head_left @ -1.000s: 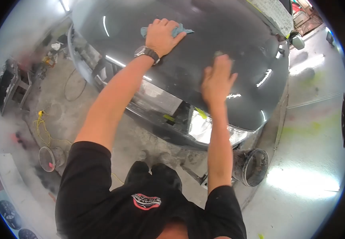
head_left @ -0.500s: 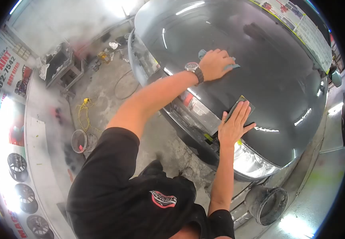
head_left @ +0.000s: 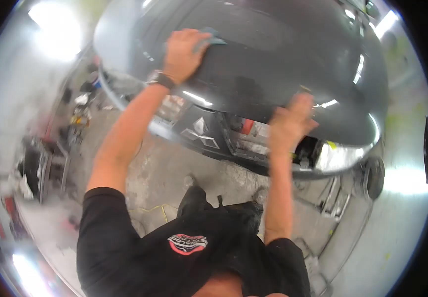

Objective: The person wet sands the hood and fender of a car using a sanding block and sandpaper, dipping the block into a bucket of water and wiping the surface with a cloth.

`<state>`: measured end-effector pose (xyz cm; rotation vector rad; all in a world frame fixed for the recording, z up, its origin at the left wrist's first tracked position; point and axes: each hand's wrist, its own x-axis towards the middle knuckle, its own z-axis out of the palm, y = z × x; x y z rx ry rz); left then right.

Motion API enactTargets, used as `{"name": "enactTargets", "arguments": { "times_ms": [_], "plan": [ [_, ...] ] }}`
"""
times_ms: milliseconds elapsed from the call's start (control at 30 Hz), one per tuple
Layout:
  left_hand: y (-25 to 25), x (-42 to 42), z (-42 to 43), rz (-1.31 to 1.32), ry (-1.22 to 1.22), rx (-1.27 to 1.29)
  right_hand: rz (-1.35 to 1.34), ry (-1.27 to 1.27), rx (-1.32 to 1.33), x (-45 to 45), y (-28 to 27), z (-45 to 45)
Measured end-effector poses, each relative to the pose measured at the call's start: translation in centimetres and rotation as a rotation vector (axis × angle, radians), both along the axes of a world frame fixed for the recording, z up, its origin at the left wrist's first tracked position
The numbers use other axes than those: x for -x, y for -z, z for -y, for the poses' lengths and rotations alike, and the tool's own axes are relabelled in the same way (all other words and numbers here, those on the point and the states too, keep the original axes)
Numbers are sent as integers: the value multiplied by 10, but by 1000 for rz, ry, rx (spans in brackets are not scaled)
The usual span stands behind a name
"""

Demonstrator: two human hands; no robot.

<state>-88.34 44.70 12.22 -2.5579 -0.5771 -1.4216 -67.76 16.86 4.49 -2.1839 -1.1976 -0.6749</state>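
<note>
A dark grey car hood point(head_left: 258, 64) lies under both of my hands. My left hand point(head_left: 184, 57), with a watch on its wrist, has its fingers curled over a blue-green cloth point(head_left: 216, 39) on the hood. Near the hood's front edge, my right hand point(head_left: 290, 121) is smeared by motion. A bit of a dark flat pad point(head_left: 304, 89) shows past its fingertips; the rest is covered by the hand.
Below the hood are a three-diamond emblem point(head_left: 201, 131) and a headlight point(head_left: 342, 157). A wheel point(head_left: 373, 178) stands at the right. At the left is a grey metal stand point(head_left: 50, 166), with a yellow cord point(head_left: 163, 212) on the floor.
The view has turned and shifted, showing more of the car's front. My left hand, with the cloth, is farther from my right hand. The pad under my right hand shows less.
</note>
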Motion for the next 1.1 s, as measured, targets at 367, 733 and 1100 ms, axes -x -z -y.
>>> {"name": "enactTargets", "arguments": {
  "times_ms": [367, 733, 1100],
  "plan": [
    [-1, 20, -31, 110, -202, 137, -236, 50, -113, -10, 8, -13],
    [4, 14, -35, 93, -247, 76, -206, -126, -94, 97, -21, -39],
    [1, 16, -38, 16, -213, 62, -204, -216, -238, 161, 7, -81]
  ]
}}
